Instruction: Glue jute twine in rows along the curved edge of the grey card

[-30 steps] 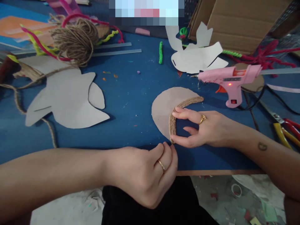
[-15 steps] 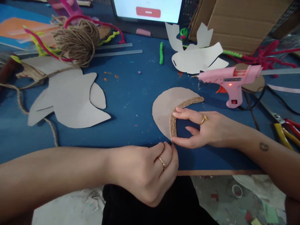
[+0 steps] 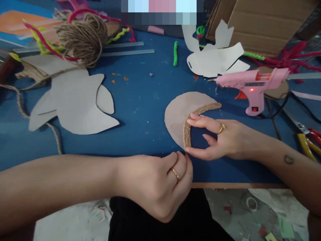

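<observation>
A curved strip of coiled jute cord (image 3: 187, 134) arcs along the edge of a rounded cardboard piece (image 3: 178, 115) on the blue tabletop. My right hand (image 3: 215, 137) grips the strip near its lower end, with the fingertips on the outer side and the thumb below. My left hand (image 3: 155, 184) lies curled at the table's front edge, its fingertips pinching the strip's lower tip. A pink hot glue gun (image 3: 253, 83) rests just beyond my right hand, its red light on.
A jute ball (image 3: 82, 38) and a grey cardboard cutout (image 3: 75, 103) lie to the left. A white cutout (image 3: 213, 60), a cardboard box (image 3: 263, 23) and pipe cleaners lie behind. Yellow-and-red pliers (image 3: 307, 142) sit at right. The wooden table edge (image 3: 238, 185) runs in front.
Both hands keep the same hold on the jute strip. The whole scene has shifted slightly in view as the camera moved.
</observation>
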A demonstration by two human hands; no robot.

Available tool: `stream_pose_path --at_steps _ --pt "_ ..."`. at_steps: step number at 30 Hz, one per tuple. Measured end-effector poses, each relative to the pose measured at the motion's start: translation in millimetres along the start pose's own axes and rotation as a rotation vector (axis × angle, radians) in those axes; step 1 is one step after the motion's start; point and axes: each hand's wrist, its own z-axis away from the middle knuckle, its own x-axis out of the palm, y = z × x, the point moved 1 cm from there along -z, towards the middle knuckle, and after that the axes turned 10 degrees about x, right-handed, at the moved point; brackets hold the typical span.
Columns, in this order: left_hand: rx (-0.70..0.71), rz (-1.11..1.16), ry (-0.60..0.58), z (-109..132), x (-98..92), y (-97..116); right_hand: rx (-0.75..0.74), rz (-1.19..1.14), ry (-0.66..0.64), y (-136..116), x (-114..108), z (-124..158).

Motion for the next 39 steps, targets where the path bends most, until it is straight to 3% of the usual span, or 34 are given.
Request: stream_pose_path --at_steps 34,39 --pt "0.006 -0.009 -0.004 -0.2 1.9 1.7 -0.014 -0.009 0.011 0.3 1.4 0.6" --pt "0.056 0.002 -0.049 3.2 -8.3 -4.4 -0.040 -0.018 -0.005 1.1 1.7 0.1"
